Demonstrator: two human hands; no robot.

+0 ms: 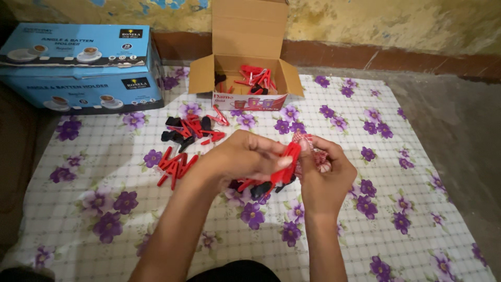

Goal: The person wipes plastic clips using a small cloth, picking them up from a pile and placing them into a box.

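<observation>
On the floral checked cloth point(104, 172), the left hand point(245, 156) is pinching a red clip point(289, 156) at centre, the right hand point(326, 175) is clutching a mesh pouch point(313, 151) at 3 o'clock.

Glossy red plastic clip point(288, 162), matt cardboard box point(245, 36)

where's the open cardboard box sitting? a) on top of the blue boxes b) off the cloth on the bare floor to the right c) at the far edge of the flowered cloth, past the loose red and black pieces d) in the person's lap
c: the open cardboard box stands at the far edge of the flowered cloth, beyond the loose red and black pieces, to the right of the blue boxes.
</observation>
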